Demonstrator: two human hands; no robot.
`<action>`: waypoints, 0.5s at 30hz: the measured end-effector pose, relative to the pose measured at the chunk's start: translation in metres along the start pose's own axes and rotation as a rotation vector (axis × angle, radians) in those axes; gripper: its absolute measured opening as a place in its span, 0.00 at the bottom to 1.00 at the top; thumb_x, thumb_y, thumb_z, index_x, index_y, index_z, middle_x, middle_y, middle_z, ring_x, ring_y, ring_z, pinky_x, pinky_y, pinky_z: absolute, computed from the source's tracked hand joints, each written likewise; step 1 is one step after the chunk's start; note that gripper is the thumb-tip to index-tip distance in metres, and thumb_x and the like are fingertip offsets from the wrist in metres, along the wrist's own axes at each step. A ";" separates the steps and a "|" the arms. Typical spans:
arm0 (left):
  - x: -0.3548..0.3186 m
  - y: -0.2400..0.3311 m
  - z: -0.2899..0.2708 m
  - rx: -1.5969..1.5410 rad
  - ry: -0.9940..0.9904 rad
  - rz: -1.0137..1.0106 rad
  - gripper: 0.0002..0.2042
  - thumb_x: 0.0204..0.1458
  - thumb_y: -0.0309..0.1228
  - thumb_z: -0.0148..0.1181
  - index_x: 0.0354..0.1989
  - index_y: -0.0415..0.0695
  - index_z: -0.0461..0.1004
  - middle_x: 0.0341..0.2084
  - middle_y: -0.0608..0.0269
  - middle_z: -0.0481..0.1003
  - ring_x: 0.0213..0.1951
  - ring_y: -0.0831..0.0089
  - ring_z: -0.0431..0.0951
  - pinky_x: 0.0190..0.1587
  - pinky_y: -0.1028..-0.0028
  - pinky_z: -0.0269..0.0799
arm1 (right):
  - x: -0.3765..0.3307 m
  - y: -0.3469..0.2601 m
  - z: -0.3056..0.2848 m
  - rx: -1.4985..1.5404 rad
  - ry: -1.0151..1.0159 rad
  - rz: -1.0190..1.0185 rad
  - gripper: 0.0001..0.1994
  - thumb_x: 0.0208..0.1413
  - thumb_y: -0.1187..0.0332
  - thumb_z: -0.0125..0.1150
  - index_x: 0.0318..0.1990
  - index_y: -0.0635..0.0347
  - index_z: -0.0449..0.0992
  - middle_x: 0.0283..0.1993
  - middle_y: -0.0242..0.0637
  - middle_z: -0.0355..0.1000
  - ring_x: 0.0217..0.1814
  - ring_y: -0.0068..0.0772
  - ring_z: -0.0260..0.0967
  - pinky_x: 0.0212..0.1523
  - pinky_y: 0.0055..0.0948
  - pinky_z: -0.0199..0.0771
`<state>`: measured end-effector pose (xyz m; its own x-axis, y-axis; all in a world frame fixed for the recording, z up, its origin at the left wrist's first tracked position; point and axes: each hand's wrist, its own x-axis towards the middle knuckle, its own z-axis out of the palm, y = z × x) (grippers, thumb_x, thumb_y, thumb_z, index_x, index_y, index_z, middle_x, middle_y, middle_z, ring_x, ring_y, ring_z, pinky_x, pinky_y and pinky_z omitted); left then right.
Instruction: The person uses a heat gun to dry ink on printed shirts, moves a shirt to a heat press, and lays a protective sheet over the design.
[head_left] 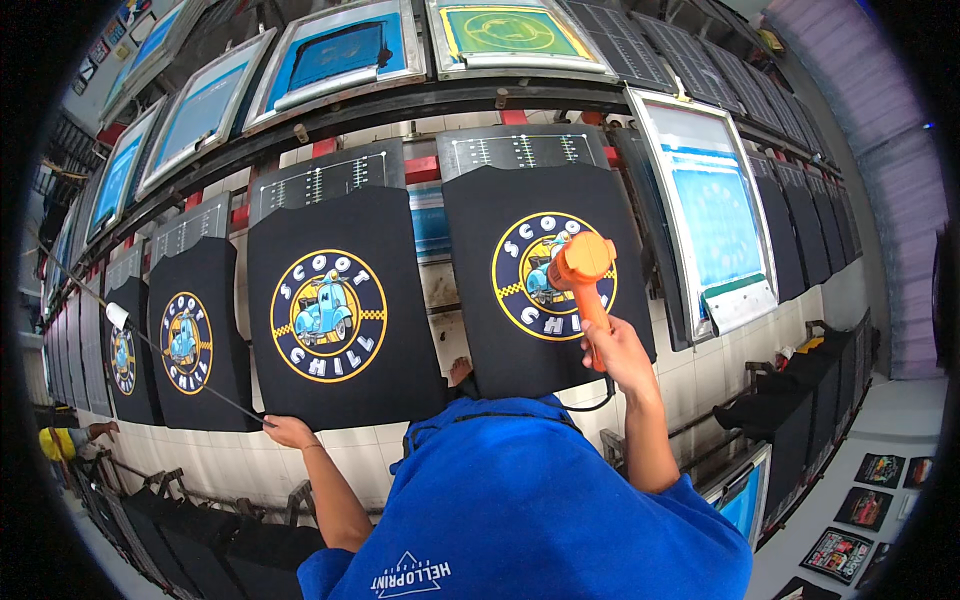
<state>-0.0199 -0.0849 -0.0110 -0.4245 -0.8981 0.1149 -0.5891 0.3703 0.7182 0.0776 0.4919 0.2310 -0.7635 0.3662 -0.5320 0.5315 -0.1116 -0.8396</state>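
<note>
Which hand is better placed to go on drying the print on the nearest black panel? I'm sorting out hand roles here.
Right. The right hand grips the orange heat gun, its head over the round print. The left hand rests at the neighbouring panel's lower edge.

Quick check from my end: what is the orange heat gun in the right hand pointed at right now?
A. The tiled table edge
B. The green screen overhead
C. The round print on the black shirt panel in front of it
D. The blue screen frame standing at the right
C: the right hand holds the orange heat gun with its head over the round print on the black shirt panel.
</note>
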 end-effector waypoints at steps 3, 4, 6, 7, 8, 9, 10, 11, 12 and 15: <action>0.005 -0.009 -0.002 0.007 -0.001 0.023 0.25 0.64 0.42 0.38 0.49 0.27 0.68 0.46 0.31 0.70 0.49 0.38 0.69 0.53 0.54 0.62 | -0.015 0.003 -0.020 0.091 -0.003 0.052 0.14 0.61 0.60 0.56 0.41 0.64 0.72 0.25 0.30 0.68 0.19 0.18 0.66 0.21 0.18 0.66; 0.007 -0.009 -0.001 0.020 -0.017 0.027 0.25 0.64 0.42 0.38 0.49 0.26 0.67 0.45 0.30 0.71 0.48 0.37 0.70 0.53 0.54 0.62 | -0.019 0.003 -0.024 0.124 0.008 0.068 0.14 0.61 0.60 0.56 0.41 0.64 0.72 0.25 0.30 0.68 0.19 0.19 0.66 0.21 0.18 0.66; 0.010 -0.010 0.000 0.036 -0.069 0.014 0.26 0.64 0.42 0.38 0.51 0.26 0.66 0.46 0.29 0.70 0.49 0.37 0.70 0.53 0.55 0.63 | -0.022 0.007 -0.029 0.038 0.099 0.030 0.14 0.61 0.60 0.56 0.41 0.64 0.72 0.25 0.30 0.68 0.19 0.19 0.66 0.21 0.19 0.66; 0.011 -0.009 0.002 0.039 -0.109 0.002 0.26 0.64 0.43 0.38 0.52 0.26 0.65 0.47 0.29 0.70 0.49 0.38 0.70 0.54 0.56 0.63 | -0.024 0.010 -0.031 -0.002 0.150 0.014 0.14 0.61 0.60 0.56 0.41 0.64 0.72 0.25 0.31 0.68 0.19 0.20 0.66 0.21 0.19 0.67; 0.017 -0.014 0.001 0.046 -0.142 -0.010 0.26 0.64 0.43 0.38 0.54 0.26 0.64 0.48 0.29 0.69 0.50 0.38 0.69 0.55 0.56 0.63 | -0.023 0.014 -0.034 0.052 0.161 0.008 0.14 0.60 0.60 0.57 0.40 0.65 0.72 0.26 0.31 0.68 0.19 0.19 0.67 0.20 0.18 0.69; 0.021 -0.020 0.001 0.046 -0.152 0.005 0.26 0.65 0.43 0.37 0.54 0.27 0.64 0.48 0.30 0.69 0.50 0.39 0.70 0.55 0.56 0.63 | -0.024 0.012 -0.040 0.099 0.151 0.040 0.14 0.60 0.61 0.57 0.40 0.65 0.72 0.26 0.31 0.68 0.19 0.19 0.67 0.20 0.19 0.70; 0.033 -0.036 0.000 0.047 -0.147 0.019 0.26 0.65 0.43 0.36 0.54 0.28 0.64 0.48 0.31 0.69 0.51 0.40 0.70 0.54 0.56 0.63 | -0.023 0.008 -0.047 0.149 0.126 0.070 0.14 0.60 0.61 0.57 0.40 0.65 0.72 0.26 0.31 0.68 0.19 0.19 0.67 0.20 0.19 0.70; 0.035 -0.037 0.001 0.042 -0.157 0.033 0.26 0.65 0.43 0.36 0.54 0.28 0.63 0.49 0.32 0.69 0.51 0.40 0.70 0.54 0.56 0.63 | -0.024 0.006 -0.054 0.195 0.116 0.097 0.14 0.60 0.61 0.57 0.40 0.65 0.71 0.26 0.31 0.68 0.19 0.19 0.67 0.20 0.19 0.70; 0.038 -0.040 -0.001 0.012 -0.193 0.033 0.26 0.65 0.43 0.36 0.55 0.28 0.63 0.50 0.33 0.69 0.51 0.42 0.70 0.54 0.57 0.63 | -0.022 0.010 -0.058 0.197 0.124 0.092 0.14 0.61 0.60 0.57 0.40 0.65 0.71 0.25 0.31 0.68 0.19 0.19 0.67 0.20 0.19 0.71; 0.027 -0.032 -0.003 -0.077 -0.329 -0.014 0.27 0.66 0.44 0.36 0.57 0.29 0.61 0.53 0.36 0.68 0.54 0.47 0.70 0.56 0.61 0.64 | -0.020 0.010 -0.050 0.050 0.164 0.011 0.15 0.61 0.59 0.55 0.40 0.65 0.71 0.25 0.32 0.68 0.19 0.20 0.66 0.20 0.19 0.71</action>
<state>-0.0097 -0.1215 -0.0289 -0.6234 -0.7735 -0.1144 -0.5481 0.3279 0.7695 0.1169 0.5295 0.2390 -0.6855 0.5098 -0.5199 0.5178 -0.1606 -0.8403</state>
